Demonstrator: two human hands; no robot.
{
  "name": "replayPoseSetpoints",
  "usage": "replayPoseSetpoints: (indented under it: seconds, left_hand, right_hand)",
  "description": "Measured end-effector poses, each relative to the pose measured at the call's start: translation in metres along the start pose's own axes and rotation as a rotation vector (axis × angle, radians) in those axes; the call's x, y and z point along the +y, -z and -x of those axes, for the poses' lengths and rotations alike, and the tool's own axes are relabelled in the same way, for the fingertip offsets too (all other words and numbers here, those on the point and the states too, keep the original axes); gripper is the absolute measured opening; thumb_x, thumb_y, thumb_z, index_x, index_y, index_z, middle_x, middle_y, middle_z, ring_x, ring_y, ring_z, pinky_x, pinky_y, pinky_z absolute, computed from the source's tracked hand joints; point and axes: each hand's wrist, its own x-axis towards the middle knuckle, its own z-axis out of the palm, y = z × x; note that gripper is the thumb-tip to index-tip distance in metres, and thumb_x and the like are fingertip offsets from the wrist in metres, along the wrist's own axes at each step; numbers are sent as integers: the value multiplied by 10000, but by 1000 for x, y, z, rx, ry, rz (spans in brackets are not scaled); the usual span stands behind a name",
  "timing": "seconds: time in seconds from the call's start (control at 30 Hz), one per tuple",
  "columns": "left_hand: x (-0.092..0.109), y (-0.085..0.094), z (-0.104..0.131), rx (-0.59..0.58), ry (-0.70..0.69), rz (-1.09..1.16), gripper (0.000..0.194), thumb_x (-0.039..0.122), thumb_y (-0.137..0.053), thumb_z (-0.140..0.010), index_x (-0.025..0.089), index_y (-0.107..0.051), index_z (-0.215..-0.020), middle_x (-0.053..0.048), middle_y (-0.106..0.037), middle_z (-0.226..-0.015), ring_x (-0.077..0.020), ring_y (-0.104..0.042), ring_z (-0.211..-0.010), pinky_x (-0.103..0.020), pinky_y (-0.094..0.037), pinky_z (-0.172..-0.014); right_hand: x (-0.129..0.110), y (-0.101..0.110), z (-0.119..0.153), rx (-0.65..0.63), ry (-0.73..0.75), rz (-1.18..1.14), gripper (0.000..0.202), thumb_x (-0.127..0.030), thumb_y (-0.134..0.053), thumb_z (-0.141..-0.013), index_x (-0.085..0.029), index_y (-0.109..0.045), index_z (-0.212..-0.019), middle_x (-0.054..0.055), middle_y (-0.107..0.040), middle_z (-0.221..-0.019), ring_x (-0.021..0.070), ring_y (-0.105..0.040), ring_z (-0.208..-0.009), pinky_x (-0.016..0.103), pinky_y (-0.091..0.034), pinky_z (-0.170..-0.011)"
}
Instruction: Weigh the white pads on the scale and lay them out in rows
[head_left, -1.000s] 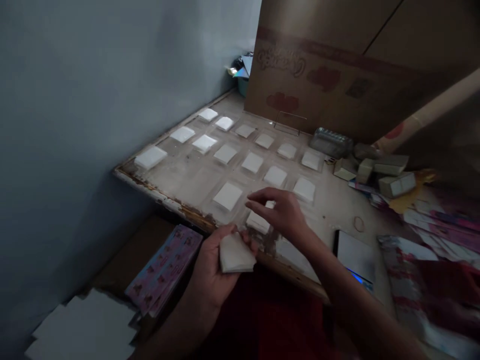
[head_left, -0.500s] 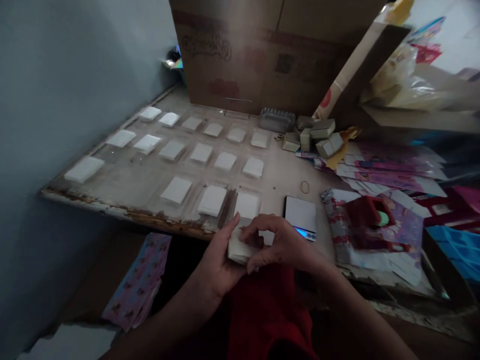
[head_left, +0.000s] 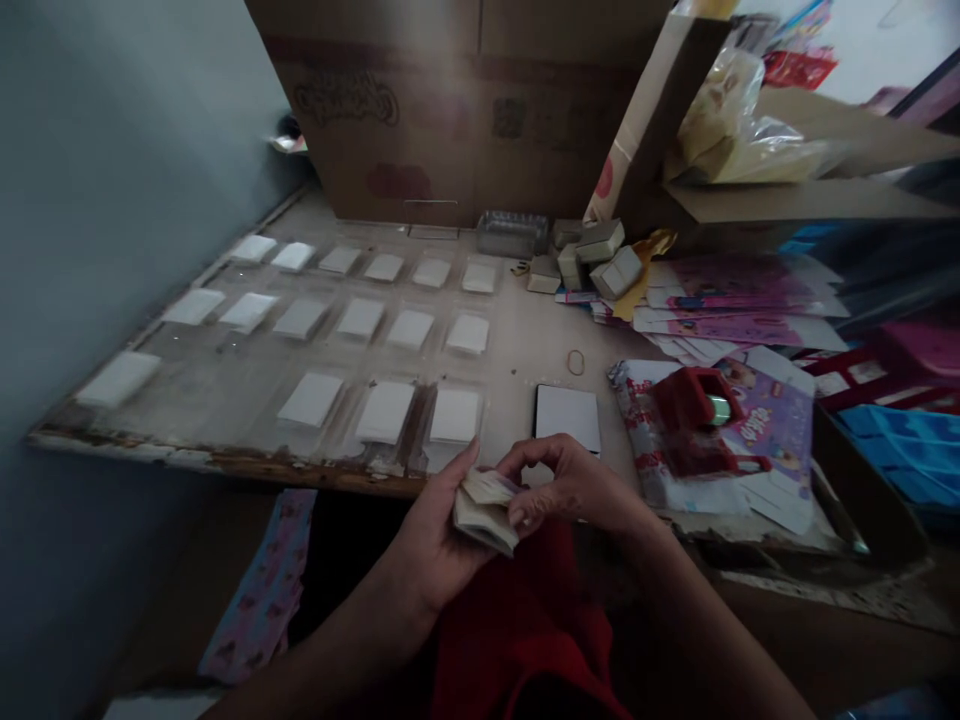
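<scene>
My left hand (head_left: 439, 530) is closed around a thick stack of small off-white cards (head_left: 484, 520), just off the table's front edge. With thumb and fingers, my right hand (head_left: 559, 490) pinches the near right part of the stack, where the upper cards fan up from the rest. Just beyond my hands lies a white card pile (head_left: 455, 415) in a clear plastic tray. Several more such piles (head_left: 386, 410) lie in rows across the table. Past my right hand sits a flat digital scale (head_left: 568, 415), its front partly covered by that hand.
A red tape dispenser (head_left: 697, 420) stands on packaging at the right. Banded card bundles (head_left: 616, 272) are heaped at the back beside a clear plastic box (head_left: 512, 235). A rubber band (head_left: 575, 362) lies behind the scale. A large cardboard box (head_left: 450, 120) stands along the back.
The view has swung to the right. In my hands the stack has parted, with the upper cards lifted and fanned by my right fingers.
</scene>
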Motion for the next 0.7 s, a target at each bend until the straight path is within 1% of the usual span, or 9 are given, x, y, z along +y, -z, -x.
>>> replayPoseSetpoints:
  seconds: [0.07, 0.17, 0.23, 0.3, 0.4, 0.5, 0.57, 0.63, 0.7]
  left_hand:
    - [-2, 2, -3, -25, 76, 40, 329, 411, -607, -887, 103, -621, -1005, -94, -699, -816, -226, -685, -758, -400, -558, -780]
    - [-6, 4, -6, -17, 92, 100, 323, 382, -617, -886, 90, -613, -1024, -116, -705, -882, -233, -691, -805, -406, -546, -834]
    - [-11, 2, -8, -3, 92, 113, 302, 369, -623, -885, 97, -620, -1016, -113, -706, -880, -226, -689, -808, -397, -539, -849]
    - [-15, -1, -10, 7, 91, 104, 277, 358, -639, -876, 109, -626, -995, -103, -708, -866, -218, -688, -809, -382, -531, -860]
    - [-18, -8, -13, 1, 105, 85, 253, 356, -664, -860, 126, -628, -960, -88, -709, -853, -199, -684, -800, -346, -527, -848]
    - [-18, -13, -15, -13, 112, 73, 247, 346, -677, -854, 133, -632, -970, -79, -711, -865, -180, -682, -780, -310, -533, -799]
    - [-17, -17, -16, -16, 111, 74, 245, 326, -684, -851, 123, -637, -981, -75, -711, -859, -173, -681, -761, -296, -537, -769]
    - [-16, -20, -17, -26, 133, 94, 251, 314, -684, -853, 111, -638, -994, -74, -710, -857, -168, -680, -756, -281, -538, -746]
    - [-15, -21, -20, -23, 156, 124, 250, 302, -679, -859, 105, -634, -1006, -73, -708, -865, -161, -680, -757, -272, -539, -743]
  right_hand:
    - [1, 2, 5, 50, 7, 36, 380, -418, -841, -650, -149, -758, -904, 9, -705, -786, 146, -658, -674, 243, -537, -631]
    - [1, 0, 14, 229, 87, 218, 248, -362, -715, -803, -168, -765, -949, 29, -746, -845, 165, -678, -758, 248, -531, -688]
    - [2, -6, 21, 362, 168, 357, 196, -305, -651, -855, -197, -769, -968, 29, -759, -879, 176, -683, -811, 254, -522, -731]
    - [3, -13, 25, 449, 235, 458, 181, -279, -624, -870, -216, -771, -955, 24, -760, -873, 182, -683, -814, 265, -514, -749]
    - [7, -17, 29, 506, 269, 513, 182, -267, -605, -877, -232, -776, -930, 24, -765, -869, 195, -691, -803, 280, -513, -743]
    - [10, -15, 30, 579, 236, 437, 198, -269, -600, -873, -236, -780, -949, 27, -774, -891, 210, -704, -815, 280, -528, -715]
    - [9, -12, 31, 623, 201, 384, 196, -287, -606, -869, -217, -781, -923, 27, -770, -849, 203, -697, -775, 259, -520, -659]
    - [8, -10, 31, 625, 167, 356, 208, -314, -612, -869, -190, -779, -873, 25, -751, -772, 183, -668, -696, 232, -483, -578]
    - [7, -9, 29, 604, 150, 353, 225, -329, -617, -868, -174, -779, -854, 21, -731, -728, 168, -638, -658, 224, -455, -553]
